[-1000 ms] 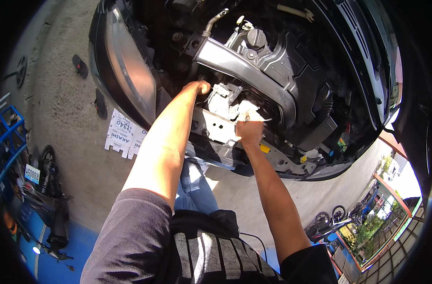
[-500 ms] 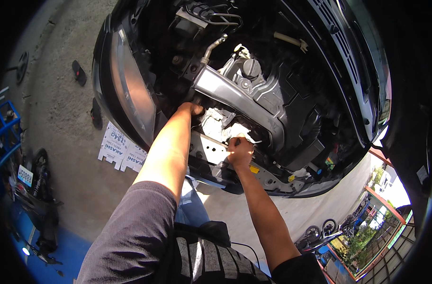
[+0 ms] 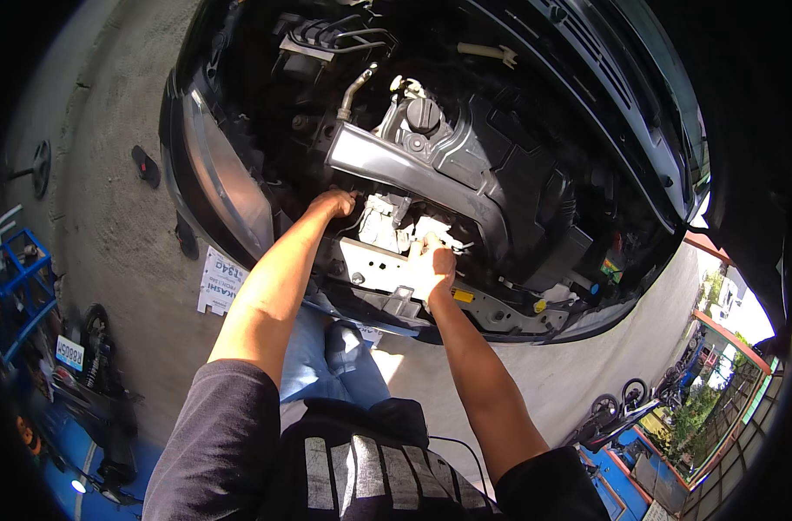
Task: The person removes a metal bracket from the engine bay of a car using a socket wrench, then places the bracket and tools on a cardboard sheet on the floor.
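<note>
My left hand (image 3: 333, 203) reaches into the dark gap left of a pale, sunlit part (image 3: 379, 224) in the open engine bay. Its fingers are curled, and what they grip, if anything, is hidden in shadow. My right hand (image 3: 432, 263) is closed just behind the metal front crossmember (image 3: 370, 260), at the right side of the pale part; bright sun hides what its fingers hold. Beyond both hands runs a silver-grey duct (image 3: 405, 165), slanting down to the right. Behind the duct sits the engine with a round black cap (image 3: 423, 115).
A headlight (image 3: 227, 174) borders the bay on the left. The raised hood (image 3: 743, 174) hangs at the right. On the ground lie a printed cardboard sheet (image 3: 218, 282) and a black slipper (image 3: 145, 167). Motorcycles (image 3: 96, 382) stand at the lower left.
The view has shifted, so the car sits a little further left and higher. My right hand has turned slightly, its fingers now further forward by the pale part. My left hand stays in the gap.
</note>
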A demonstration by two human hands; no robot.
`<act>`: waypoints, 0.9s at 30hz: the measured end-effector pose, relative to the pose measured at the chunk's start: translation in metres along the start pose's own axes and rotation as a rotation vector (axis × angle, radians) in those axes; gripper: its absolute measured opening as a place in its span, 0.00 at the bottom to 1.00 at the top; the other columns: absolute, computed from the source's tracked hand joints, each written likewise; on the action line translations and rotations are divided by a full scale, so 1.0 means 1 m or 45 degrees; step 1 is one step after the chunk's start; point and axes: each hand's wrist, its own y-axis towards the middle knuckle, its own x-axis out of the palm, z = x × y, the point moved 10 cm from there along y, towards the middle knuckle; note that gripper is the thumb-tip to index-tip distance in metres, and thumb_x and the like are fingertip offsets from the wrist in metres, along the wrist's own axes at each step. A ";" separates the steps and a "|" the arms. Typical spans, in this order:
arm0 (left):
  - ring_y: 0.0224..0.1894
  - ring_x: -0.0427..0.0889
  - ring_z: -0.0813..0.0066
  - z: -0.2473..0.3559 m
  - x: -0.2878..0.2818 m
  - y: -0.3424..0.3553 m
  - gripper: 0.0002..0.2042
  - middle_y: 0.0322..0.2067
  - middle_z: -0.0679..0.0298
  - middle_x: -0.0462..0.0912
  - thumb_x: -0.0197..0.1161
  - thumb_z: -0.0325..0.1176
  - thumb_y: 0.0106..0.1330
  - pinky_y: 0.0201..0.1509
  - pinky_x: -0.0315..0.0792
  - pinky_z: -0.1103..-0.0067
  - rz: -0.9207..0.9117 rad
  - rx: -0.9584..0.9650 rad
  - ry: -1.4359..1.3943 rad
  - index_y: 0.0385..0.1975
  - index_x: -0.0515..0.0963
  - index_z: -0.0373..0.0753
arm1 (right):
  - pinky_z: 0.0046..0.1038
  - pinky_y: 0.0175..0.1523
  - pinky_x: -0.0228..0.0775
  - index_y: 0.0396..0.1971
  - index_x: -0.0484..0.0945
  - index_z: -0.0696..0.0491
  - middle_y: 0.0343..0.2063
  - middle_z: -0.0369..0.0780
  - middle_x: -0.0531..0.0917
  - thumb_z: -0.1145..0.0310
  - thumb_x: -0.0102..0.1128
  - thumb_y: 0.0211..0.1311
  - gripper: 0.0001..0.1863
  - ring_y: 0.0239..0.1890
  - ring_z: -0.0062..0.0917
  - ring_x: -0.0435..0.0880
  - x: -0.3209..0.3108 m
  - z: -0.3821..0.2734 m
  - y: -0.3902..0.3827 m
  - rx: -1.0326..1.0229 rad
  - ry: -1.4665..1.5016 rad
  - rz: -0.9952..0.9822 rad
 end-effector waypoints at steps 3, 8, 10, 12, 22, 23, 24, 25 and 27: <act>0.57 0.84 0.47 0.011 -0.026 -0.031 0.34 0.51 0.49 0.87 0.56 0.62 0.72 0.59 0.79 0.64 0.197 0.122 0.053 0.47 0.84 0.28 | 0.45 0.45 0.79 0.38 0.81 0.55 0.32 0.52 0.87 0.60 0.58 0.66 0.13 0.38 0.51 0.87 -0.007 -0.003 -0.007 0.044 0.100 -0.021; 0.53 0.84 0.39 0.015 -0.054 -0.062 0.36 0.47 0.31 0.83 0.60 0.62 0.68 0.56 0.79 0.60 0.282 0.339 0.256 0.40 0.84 0.23 | 0.47 0.47 0.79 0.40 0.81 0.56 0.34 0.55 0.86 0.58 0.57 0.68 0.15 0.40 0.51 0.87 -0.014 -0.010 -0.005 0.052 0.054 -0.052; 0.54 0.84 0.42 0.025 -0.056 -0.073 0.33 0.46 0.35 0.85 0.62 0.59 0.67 0.58 0.79 0.62 0.317 0.560 0.448 0.42 0.84 0.25 | 0.48 0.48 0.79 0.41 0.81 0.54 0.33 0.55 0.86 0.56 0.57 0.69 0.16 0.40 0.52 0.87 -0.014 -0.008 -0.003 0.079 0.054 -0.082; 0.53 0.85 0.42 0.019 -0.070 -0.081 0.27 0.46 0.38 0.86 0.69 0.46 0.63 0.58 0.80 0.61 0.394 0.619 -0.041 0.53 0.80 0.29 | 0.48 0.48 0.79 0.42 0.81 0.54 0.33 0.56 0.85 0.55 0.56 0.69 0.16 0.40 0.52 0.87 -0.013 -0.004 -0.004 0.134 0.017 -0.098; 0.50 0.86 0.45 0.028 -0.065 -0.107 0.25 0.44 0.42 0.86 0.66 0.22 0.61 0.56 0.81 0.61 0.640 0.412 0.248 0.61 0.78 0.39 | 0.49 0.50 0.78 0.42 0.81 0.54 0.35 0.57 0.85 0.55 0.55 0.70 0.16 0.45 0.53 0.86 -0.012 -0.005 -0.004 0.107 0.052 -0.128; 0.50 0.86 0.45 0.029 -0.066 -0.109 0.24 0.44 0.42 0.87 0.66 0.22 0.61 0.56 0.81 0.61 0.646 0.418 0.225 0.60 0.78 0.39 | 0.49 0.50 0.78 0.42 0.81 0.54 0.35 0.57 0.85 0.55 0.55 0.70 0.16 0.44 0.53 0.86 -0.012 -0.004 -0.004 0.116 0.055 -0.135; 0.49 0.87 0.46 0.028 -0.065 -0.109 0.24 0.43 0.43 0.87 0.66 0.22 0.61 0.56 0.81 0.61 0.628 0.389 0.208 0.60 0.78 0.39 | 0.49 0.50 0.78 0.41 0.81 0.54 0.35 0.57 0.85 0.55 0.55 0.70 0.16 0.44 0.53 0.86 -0.010 -0.004 -0.004 0.121 0.059 -0.148; 0.49 0.87 0.46 0.032 -0.066 -0.112 0.24 0.43 0.43 0.87 0.67 0.22 0.61 0.56 0.81 0.61 0.658 0.423 0.216 0.59 0.79 0.38 | 0.49 0.50 0.78 0.41 0.81 0.54 0.35 0.57 0.85 0.55 0.55 0.70 0.16 0.44 0.53 0.86 -0.009 -0.004 -0.004 0.119 0.063 -0.153; 0.50 0.87 0.46 0.038 -0.065 -0.113 0.23 0.43 0.43 0.87 0.68 0.22 0.60 0.56 0.81 0.60 0.669 0.428 0.253 0.57 0.80 0.37 | 0.49 0.49 0.78 0.41 0.81 0.53 0.34 0.56 0.85 0.56 0.55 0.70 0.16 0.43 0.53 0.86 -0.011 -0.007 -0.003 0.091 0.032 -0.102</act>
